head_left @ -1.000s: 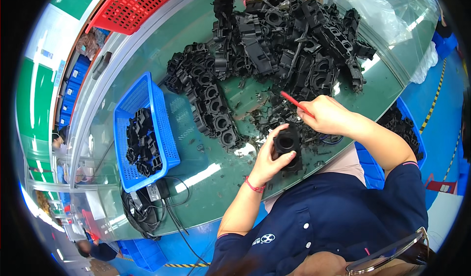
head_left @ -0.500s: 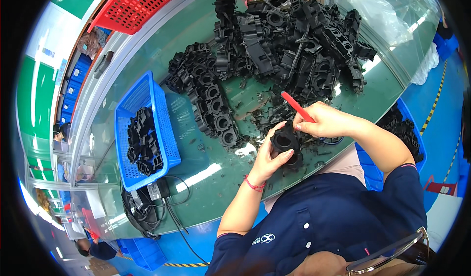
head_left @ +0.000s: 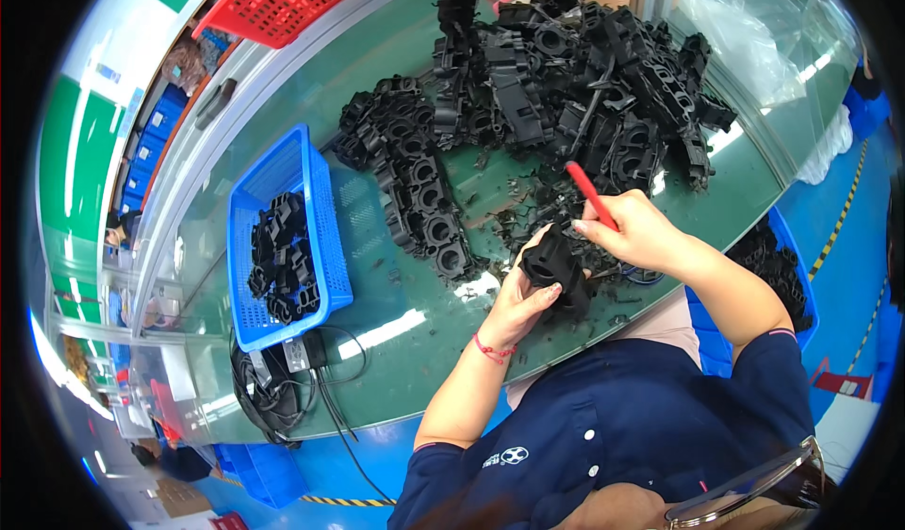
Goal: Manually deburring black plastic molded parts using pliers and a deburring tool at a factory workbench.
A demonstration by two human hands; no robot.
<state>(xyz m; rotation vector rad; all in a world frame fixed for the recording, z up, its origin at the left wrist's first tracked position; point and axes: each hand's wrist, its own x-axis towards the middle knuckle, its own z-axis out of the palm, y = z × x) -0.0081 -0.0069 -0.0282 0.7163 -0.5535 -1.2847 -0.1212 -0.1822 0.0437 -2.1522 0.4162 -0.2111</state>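
L hand [head_left: 521,296] gripped black plastic part [head_left: 556,264] by its round body, above surface [head_left: 396,323] edge. R hand [head_left: 636,233] closed on red-handled tool [head_left: 589,191]. Part looked stiff, light; prob. best held around barrel.

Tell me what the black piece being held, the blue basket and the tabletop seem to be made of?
The black part in the left hand looks like moulded plastic, matte, with loose black trimmings lying around it. The blue basket seems to be plastic too: its walls are a moulded mesh of uniform colour. The table has a smooth green top, glossy enough to mirror the lamps; possibly a glass or clear sheet over it, I cannot tell.
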